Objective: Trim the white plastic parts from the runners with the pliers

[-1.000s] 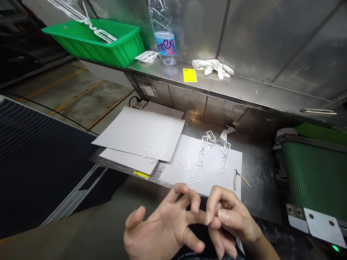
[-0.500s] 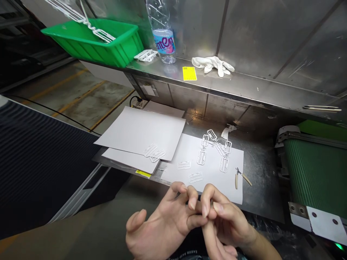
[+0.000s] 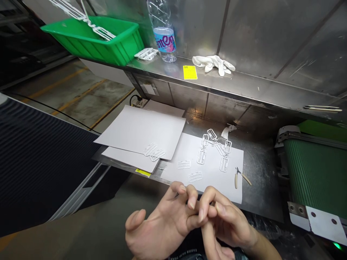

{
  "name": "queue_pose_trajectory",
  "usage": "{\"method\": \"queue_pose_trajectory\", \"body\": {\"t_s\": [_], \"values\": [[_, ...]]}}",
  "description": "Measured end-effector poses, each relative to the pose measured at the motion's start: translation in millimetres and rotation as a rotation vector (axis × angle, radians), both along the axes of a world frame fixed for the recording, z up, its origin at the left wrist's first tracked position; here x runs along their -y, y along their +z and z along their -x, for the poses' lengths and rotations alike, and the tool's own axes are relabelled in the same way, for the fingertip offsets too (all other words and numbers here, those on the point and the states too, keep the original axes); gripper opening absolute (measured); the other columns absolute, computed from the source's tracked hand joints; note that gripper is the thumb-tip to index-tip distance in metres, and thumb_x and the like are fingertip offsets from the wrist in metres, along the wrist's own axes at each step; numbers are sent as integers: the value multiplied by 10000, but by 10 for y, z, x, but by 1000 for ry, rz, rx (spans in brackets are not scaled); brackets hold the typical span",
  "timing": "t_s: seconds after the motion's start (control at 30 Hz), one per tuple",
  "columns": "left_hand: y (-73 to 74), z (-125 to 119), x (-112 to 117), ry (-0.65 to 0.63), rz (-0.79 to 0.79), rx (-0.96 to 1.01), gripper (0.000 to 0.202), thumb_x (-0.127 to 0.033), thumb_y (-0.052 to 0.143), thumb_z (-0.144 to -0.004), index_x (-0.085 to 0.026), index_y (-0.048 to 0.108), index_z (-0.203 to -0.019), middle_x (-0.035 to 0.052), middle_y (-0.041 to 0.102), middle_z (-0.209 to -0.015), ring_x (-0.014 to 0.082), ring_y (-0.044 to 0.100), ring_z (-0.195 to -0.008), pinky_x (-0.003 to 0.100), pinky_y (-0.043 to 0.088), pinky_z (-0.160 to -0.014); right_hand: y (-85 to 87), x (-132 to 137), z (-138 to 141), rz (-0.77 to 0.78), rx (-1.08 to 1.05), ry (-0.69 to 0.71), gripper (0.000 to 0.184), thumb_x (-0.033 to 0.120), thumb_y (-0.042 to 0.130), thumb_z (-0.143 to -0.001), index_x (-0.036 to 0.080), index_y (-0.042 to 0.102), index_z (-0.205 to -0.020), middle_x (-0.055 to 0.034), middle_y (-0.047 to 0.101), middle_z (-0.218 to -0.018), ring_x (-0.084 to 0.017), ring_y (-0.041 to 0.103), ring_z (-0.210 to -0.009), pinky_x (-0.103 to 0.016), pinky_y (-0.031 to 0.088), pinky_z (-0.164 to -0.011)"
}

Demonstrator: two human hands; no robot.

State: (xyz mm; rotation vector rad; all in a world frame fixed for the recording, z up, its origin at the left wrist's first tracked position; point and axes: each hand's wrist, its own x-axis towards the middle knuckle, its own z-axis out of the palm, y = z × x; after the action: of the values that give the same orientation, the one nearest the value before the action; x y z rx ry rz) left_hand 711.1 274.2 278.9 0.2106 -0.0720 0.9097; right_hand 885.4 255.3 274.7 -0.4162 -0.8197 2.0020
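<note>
Right hand fingertips cover a left hand finger; anything pinched there is hidden. Water bottle top cut off (upper edge).

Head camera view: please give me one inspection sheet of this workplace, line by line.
Surface: steel bench under white paper sheets.
Job's things: left hand and right hand touch at the fingers; any held thing is hidden.
Clutter: white plastic frames, cutters, bottle, green bin, white glove, yellow label.
Grippers: bare hands, fingers curled.
Cables: black cable on the floor.
Surroundings: green conveyor, metal wall.
</note>
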Motion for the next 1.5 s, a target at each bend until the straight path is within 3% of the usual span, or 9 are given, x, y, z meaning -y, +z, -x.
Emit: {"method": "queue_pose_trajectory", "body": {"t_s": [0.07, 0.17, 0.27, 0.43, 0.6, 0.8, 1.0, 1.2, 1.5], "values": [[-11, 9, 2, -9, 10, 4, 539, -520, 661, -906, -171, 659, -1317, 84, 625, -1228, 260, 646, -1196, 331, 502, -1088, -9, 21, -22, -16, 60, 1, 371, 464, 427, -1107, 156, 633, -1109, -17, 447, -949, 1, 347, -518, -144, 245, -472], [-14, 19, 3, -39, 9, 15, 534, -528, 644, -915, -183, 654, -1323, 84, 621, -1241, 265, 655, -1180, 329, 498, -1071, 17, 29, -71, -50, 157, 2, 407, 469, 389, -1121, 136, 623, -1102, 18, 501, -725, -38, 444, -471, -142, 290, -467], [-6, 16, -3, -56, 3, 36, 545, -533, 630, -921, -179, 647, -1335, 86, 619, -1256, 271, 655, -1174, 349, 499, -1073, 59, 10, -130, -28, 207, 107, 429, 517, 382, -1114, 138, 580, -1077, 43, 505, -555, -71, 477, -417, -148, 334, -465], [-23, 15, -10, -46, -62, 11, 552, -539, 630, -918, -187, 629, -1344, 75, 600, -1259, 296, 635, -1192, 414, 486, -1095, 20, 1, -160, 46, 177, 148, 465, 562, 365, -1100, 142, 555, -1035, -9, 619, -638, -73, 491, -419, -147, 330, -436], [-70, 28, 8, 5, -108, -46, 557, -545, 635, -906, -202, 624, -1344, 68, 584, -1211, 277, 640, -1147, 386, 482, -1071, -48, 22, -83, 112, 31, 210, 456, 566, 339, -1096, 153, 530, -1081, 44, 481, -561, -65, 349, -389, -131, 297, -401], [-80, 25, 26, 15, -154, -77, 549, -562, 630, -904, -220, 621, -1333, 66, 564, -1196, 264, 634, -1142, 390, 482, -1066, -78, 26, 2, 57, -53, 108, 406, 491, 357, -1118, 147, 540, -1007, 58, 385, -576, -61, 396, -406, -105, 256, -364], [-63, 13, 12, -26, -52, 1, 526, -534, 647, -905, -201, 651, -1312, 62, 613, -1201, 263, 657, -1153, 372, 470, -1105, 31, 15, -89, -54, 149, 72, 454, 505, 338, -1132, 132, 596, -1103, 45, 397, -657, -49, 427, -469, -114, 328, -434], [-21, 29, 17, -49, -29, 76, 529, -505, 636, -933, -182, 643, -1352, 86, 637, -1254, 261, 660, -1218, 350, 481, -1135, 130, -10, -146, -66, 209, 169, 543, 632, 359, -1094, 150, 586, -1197, 45, 479, -577, -73, 469, -421, -132, 372, -416], [16, 29, 24, -69, -8, 136, 498, -461, 635, -953, -160, 637, -1350, 103, 649, -1287, 248, 648, -1255, 358, 483, -1160, 34, 0, -154, -215, 251, 80, 510, 468, 297, -1148, 162, 659, -1336, 6, 559, -601, -59, 515, -448, -116, 422, -449]]}}
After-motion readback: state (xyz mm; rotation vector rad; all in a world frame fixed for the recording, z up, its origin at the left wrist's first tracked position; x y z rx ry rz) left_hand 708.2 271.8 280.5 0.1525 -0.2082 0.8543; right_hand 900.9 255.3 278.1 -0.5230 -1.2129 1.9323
